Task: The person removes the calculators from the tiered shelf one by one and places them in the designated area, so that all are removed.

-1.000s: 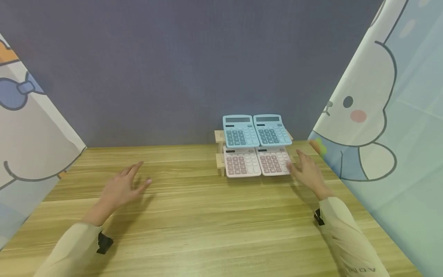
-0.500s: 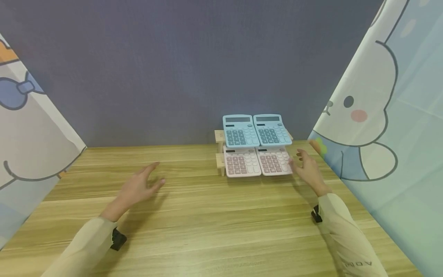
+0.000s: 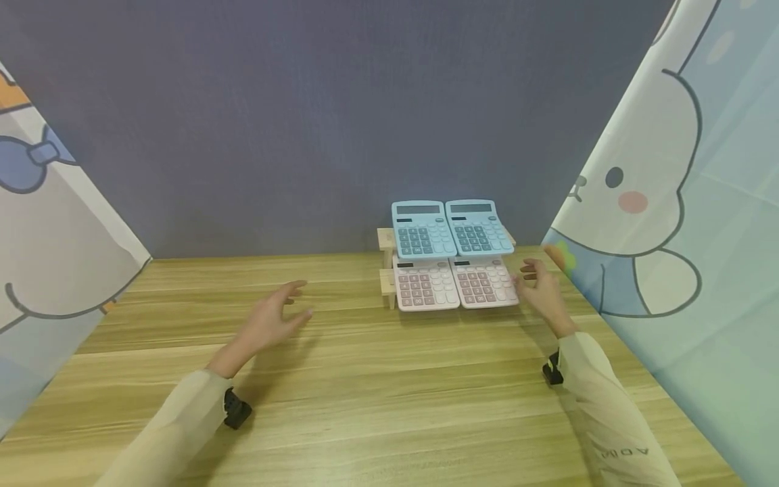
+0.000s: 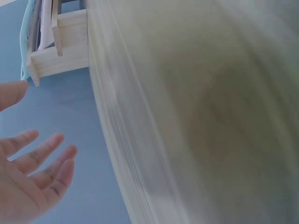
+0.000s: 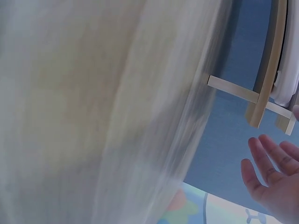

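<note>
Two light-blue calculators lie side by side on the upper step of a small wooden stand. Below them, two white calculators with pink keys sit on the lower step, tilted toward me. My right hand hovers just right of the stand, fingers loosely bent, with its thumb tip at the edge of the right pink-keyed calculator; whether it touches I cannot tell. Over the table left of the stand, my left hand holds nothing, its thumb and fingers spread apart. The left wrist view shows that palm bare.
A wood-grain table runs under everything. Behind the stand rises a dark grey-blue wall. Cartoon-printed curtains hang at the left and at the right, the right one close to my right arm.
My left hand has moved rightward, toward the stand. The right hand has shifted slightly right, its fingers bending a little more. The calculators and stand have stayed put.
</note>
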Motion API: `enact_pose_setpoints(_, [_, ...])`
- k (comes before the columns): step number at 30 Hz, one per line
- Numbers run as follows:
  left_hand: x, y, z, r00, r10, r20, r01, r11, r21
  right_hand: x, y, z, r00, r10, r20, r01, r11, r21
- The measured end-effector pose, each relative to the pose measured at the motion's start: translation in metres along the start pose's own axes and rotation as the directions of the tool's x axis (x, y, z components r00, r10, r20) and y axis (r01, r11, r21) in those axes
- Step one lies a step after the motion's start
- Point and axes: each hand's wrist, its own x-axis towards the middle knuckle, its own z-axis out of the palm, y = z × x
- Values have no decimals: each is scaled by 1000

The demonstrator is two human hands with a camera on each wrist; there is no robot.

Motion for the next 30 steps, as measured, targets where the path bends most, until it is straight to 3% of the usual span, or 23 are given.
enact_pose_setpoints(13, [23, 15, 15, 999, 34, -33, -39, 988, -150, 6, 0, 0, 999, 46, -5, -46, 997, 66])
enact_pose_setpoints(20, [34, 20, 22, 1000, -11, -16, 7, 973, -232, 10, 1, 3, 996, 84, 13, -84, 995, 57])
enact_pose_setpoints(30, [46, 28, 30, 1000, -7, -24, 0, 961, -275, 11, 6, 8, 993, 117, 27, -119, 992, 50])
